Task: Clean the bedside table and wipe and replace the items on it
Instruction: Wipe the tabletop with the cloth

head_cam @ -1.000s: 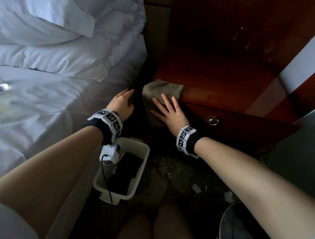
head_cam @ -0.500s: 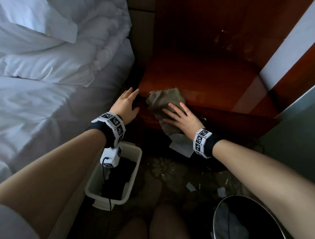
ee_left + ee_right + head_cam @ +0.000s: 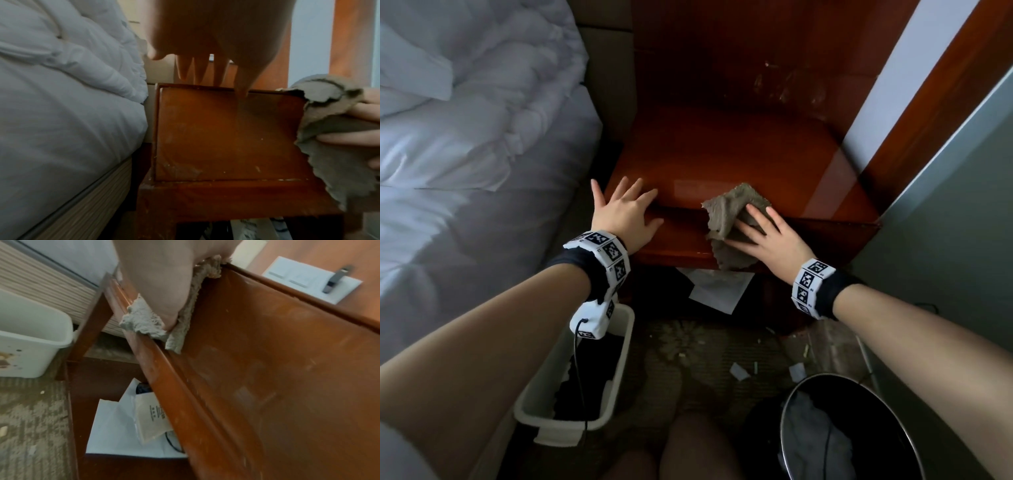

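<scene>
The bedside table [image 3: 722, 161] is glossy red-brown wood, standing between the bed and a wall. A grey cloth [image 3: 732, 212] is draped over the middle of its front edge and down the drawer front [image 3: 226, 138]. My right hand [image 3: 767, 236] presses flat on the cloth with straight, spread fingers. In the right wrist view the cloth [image 3: 144, 324] bunches out from under the palm. My left hand [image 3: 625, 209] rests open on the table's front left corner, its fingers [image 3: 205, 71] reaching over the top edge.
The white bed [image 3: 465, 154] lies close on the left. On the floor stand a white plastic basket [image 3: 616, 359] holding something dark and a black bin [image 3: 859, 383]. A white paper bag [image 3: 717, 289] sits under the table. Scraps litter the carpet [image 3: 705, 353].
My right hand has slid the cloth rightward along the front edge, from the left corner to the middle. My left hand has moved from beside the table onto its front left corner.
</scene>
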`<state>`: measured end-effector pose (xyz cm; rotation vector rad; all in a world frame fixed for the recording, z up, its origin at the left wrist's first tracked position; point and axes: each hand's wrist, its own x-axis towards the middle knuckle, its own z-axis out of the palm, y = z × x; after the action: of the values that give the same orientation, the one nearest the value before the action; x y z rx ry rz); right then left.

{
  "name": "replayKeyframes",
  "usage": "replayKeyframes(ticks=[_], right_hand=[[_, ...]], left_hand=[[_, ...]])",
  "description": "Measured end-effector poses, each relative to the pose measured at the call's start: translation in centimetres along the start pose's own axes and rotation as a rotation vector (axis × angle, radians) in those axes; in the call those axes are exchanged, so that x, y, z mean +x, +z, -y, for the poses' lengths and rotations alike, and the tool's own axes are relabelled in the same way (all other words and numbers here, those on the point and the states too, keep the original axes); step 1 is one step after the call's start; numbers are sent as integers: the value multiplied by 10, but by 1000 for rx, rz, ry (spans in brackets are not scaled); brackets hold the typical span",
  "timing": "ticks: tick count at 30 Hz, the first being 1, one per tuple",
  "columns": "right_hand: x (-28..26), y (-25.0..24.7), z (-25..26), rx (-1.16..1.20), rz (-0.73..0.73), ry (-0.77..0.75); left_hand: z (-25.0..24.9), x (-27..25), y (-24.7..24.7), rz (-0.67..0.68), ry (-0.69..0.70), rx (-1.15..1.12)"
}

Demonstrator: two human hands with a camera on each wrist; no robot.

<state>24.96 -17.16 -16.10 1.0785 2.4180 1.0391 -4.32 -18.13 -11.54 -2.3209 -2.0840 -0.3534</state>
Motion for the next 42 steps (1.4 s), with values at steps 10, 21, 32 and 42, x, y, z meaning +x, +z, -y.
replayKeyframes(ticks=[10, 21, 32, 42], right_hand=[[-37, 19, -9, 50, 8, 206], [-62, 44, 13, 116, 272, 236], [-31, 30, 3, 209, -416, 373], [-9, 10, -12, 382, -155, 472]], left_hand=[[-45, 13, 8, 148, 211, -106], [-52, 15, 32, -23, 160, -125], [-52, 13, 41, -149, 165, -122], [-52, 13, 46, -220, 164, -118]])
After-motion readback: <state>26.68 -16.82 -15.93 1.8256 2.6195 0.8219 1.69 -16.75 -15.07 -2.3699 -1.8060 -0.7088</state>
